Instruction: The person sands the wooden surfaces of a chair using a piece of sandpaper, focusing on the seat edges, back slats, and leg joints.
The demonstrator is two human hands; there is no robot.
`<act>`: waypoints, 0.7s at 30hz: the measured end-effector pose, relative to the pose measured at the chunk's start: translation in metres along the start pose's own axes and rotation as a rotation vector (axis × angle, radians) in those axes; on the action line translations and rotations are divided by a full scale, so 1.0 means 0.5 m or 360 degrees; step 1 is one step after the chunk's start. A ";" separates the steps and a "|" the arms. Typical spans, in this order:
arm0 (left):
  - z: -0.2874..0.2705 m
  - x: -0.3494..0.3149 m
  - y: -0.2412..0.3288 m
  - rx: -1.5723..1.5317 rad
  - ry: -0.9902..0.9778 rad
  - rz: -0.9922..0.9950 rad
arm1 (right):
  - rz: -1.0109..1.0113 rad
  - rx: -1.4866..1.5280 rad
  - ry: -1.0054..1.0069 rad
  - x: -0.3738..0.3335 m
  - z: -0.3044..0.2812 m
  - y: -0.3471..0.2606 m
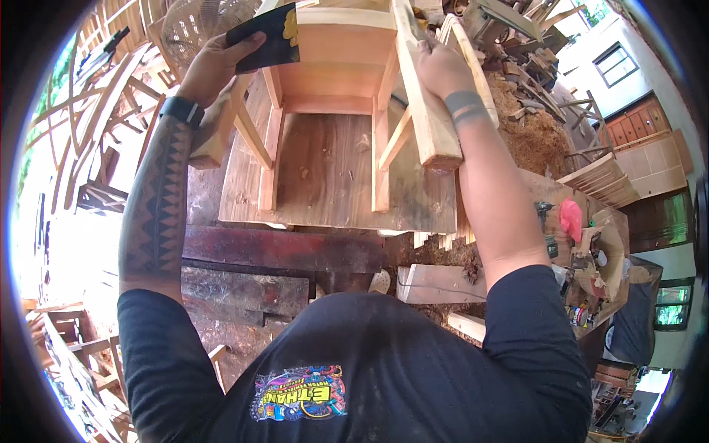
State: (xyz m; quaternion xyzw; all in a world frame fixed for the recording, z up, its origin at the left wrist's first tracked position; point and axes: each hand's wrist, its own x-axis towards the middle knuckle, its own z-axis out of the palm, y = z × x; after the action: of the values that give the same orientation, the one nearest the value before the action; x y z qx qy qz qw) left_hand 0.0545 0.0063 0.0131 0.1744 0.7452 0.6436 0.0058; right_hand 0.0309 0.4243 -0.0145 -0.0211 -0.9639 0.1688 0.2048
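Observation:
A pale unfinished wooden chair (336, 44) stands in front of me on a brown wooden board. My left hand (214, 63), above the chair's left armrest (213, 144), pinches a dark flat sheet (264, 43) by its edge, with the thumb on top. A yellowish smear of paste (290, 31) shows along the sheet's right side. Over on the right armrest (437, 140), my right hand (445, 68) rests with its fingers closed near the upper end. What those fingers hold, if anything, is hidden.
The board (325, 166) lies under the chair's legs. Wooden frames (96, 125) are piled at the left. Sawdust and offcuts (535, 133) cover the ground at the far right. A side bench holds a pink item (570, 218), a drill (544, 214) and an open cardboard box (609, 244).

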 end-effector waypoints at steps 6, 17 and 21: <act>0.019 -0.079 0.084 -0.0336 0.0062 0.0023 | -0.0588 0.0604 0.0450 -0.095 -0.133 -0.007; -0.020 -0.048 0.150 -0.0366 0.0338 0.0067 | -0.0292 0.3196 -0.0087 -0.206 -0.231 0.038; -0.024 -0.027 0.149 -0.0420 0.0265 0.0110 | -0.0312 0.3076 -0.0218 -0.184 -0.255 0.063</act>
State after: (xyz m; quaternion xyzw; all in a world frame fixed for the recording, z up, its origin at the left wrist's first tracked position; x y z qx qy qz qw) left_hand 0.0832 -0.0008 0.0841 0.1437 0.6457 0.7479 -0.0553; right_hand 0.1654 0.4843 0.0485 0.2462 -0.4170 0.8703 0.0905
